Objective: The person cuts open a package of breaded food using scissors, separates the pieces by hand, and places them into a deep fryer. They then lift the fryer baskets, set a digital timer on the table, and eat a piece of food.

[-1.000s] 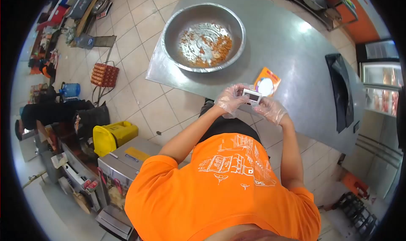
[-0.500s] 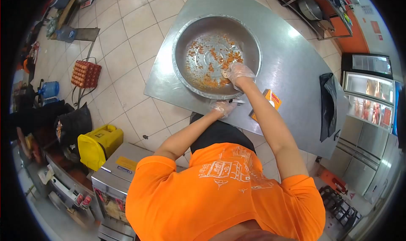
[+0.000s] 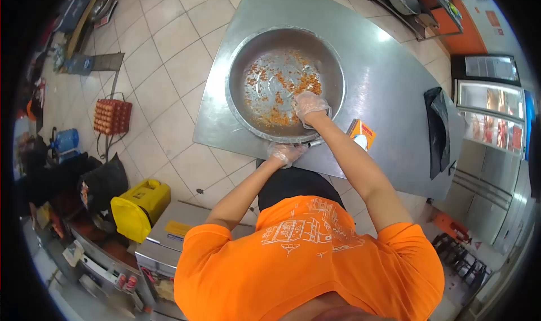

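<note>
A large metal basin (image 3: 230, 90) stands on the steel table, with orange crumbly bits (image 3: 279, 116) scattered over its bottom and near wall. My right hand (image 3: 311, 105), in a clear plastic glove, reaches over the near right rim into the basin. Its fingers are curled down at the bits; what they hold is hidden. Against the outside of the near rim is my left hand (image 3: 286, 153), also gloved, its fingers closed at the basin's edge. Just right of it lies a thin metal utensil (image 3: 315, 143), partly covered by my right forearm.
On the steel table (image 3: 389, 101) are an orange-yellow box (image 3: 361, 135) right of my forearm and a black plastic bag (image 3: 437, 132) at the right edge. Egg trays (image 3: 112, 117), a yellow bucket (image 3: 141, 208) and a water jug (image 3: 66, 139) stand to the left.
My right hand has shifted slightly left and toward me inside the basin. My left hand has moved slightly left along the near rim. The whole view has tilted a little.
</note>
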A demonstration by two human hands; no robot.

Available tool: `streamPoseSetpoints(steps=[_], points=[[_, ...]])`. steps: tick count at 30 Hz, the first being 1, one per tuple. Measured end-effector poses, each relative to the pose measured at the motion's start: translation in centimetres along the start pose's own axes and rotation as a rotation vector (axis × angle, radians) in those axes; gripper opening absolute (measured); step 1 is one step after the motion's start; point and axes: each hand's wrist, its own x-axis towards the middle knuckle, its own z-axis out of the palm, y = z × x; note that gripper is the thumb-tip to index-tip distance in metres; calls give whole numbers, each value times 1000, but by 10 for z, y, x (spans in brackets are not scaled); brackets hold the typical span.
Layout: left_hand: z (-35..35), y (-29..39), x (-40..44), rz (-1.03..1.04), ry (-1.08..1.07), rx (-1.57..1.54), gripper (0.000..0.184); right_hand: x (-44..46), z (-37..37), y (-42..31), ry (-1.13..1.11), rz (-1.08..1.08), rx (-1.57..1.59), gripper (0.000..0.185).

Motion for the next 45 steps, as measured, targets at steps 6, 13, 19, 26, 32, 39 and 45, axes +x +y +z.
streamPoseSetpoints(steps=[6,13,19,26,32,39,45], points=[[-6,-1,-2,11,-31,-10,63,-7,-11,-4,47,18,-69,26],[-21,18,-11,101,-62,-22,52,-27,-47,-1,33,46,637,32],[-18,25,-13,94,-103,-3,50,-55,-59,12,108,145,1277,32],[-33,116,-58,221,-318,660,49,-238,-133,83,195,-254,1998,27],[38,209,-52,205,-546,622,50,-475,-195,121,543,-529,2040,17],[197,329,-55,512,-783,1092,55,-650,-155,126,871,-1176,1372,22],[354,364,-67,902,-796,1195,56,-768,-91,151,1172,-1040,1129,22]])
